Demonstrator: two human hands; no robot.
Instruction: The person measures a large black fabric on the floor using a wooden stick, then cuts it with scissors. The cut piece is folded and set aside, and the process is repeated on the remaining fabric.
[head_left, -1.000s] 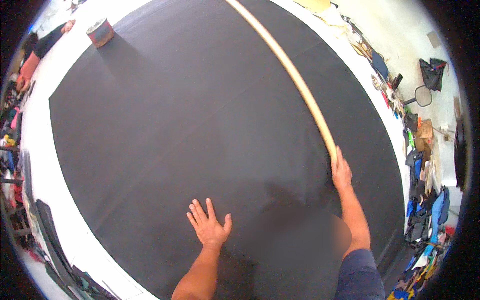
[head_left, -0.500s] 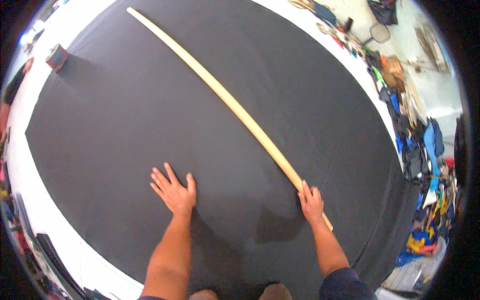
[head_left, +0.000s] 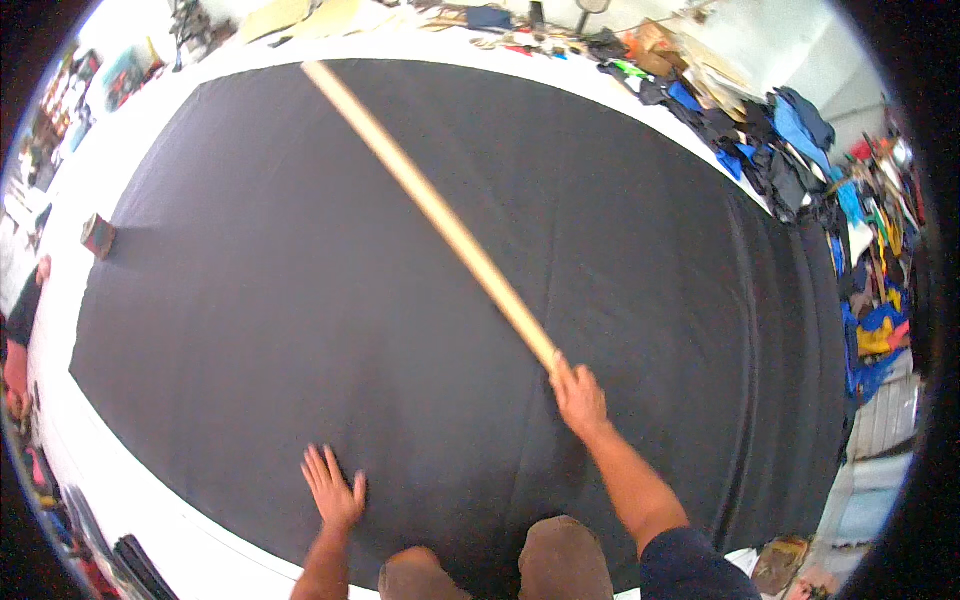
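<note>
A long, straight, pale-yellow wooden stick [head_left: 437, 207] lies slantwise over a broad sheet of smooth black cloth [head_left: 250, 300], its far end at the cloth's far edge, left of centre, its near end in the person's right hand [head_left: 578, 395]. That hand is closed around the stick, forefinger pointing along it; the grip hides the very end. The left hand [head_left: 332, 487] holds nothing: it lies palm down on the cloth, well apart from the stick, fingers close together and thumb spread.

Low folds run through the cloth on the right. Two knees in brown trousers [head_left: 565, 555] show at the lower edge, between the forearms. Under the cloth is a wide white desk [head_left: 95, 455], its border showing at the left. A small, weathered, reddish-grey cylinder [head_left: 98, 236] stands at the cloth's left edge, and near it is a co-worker's hand [head_left: 43, 270]. Beyond the right side lies a mixed heap of black, blue and yellow fabrics [head_left: 790, 170].
</note>
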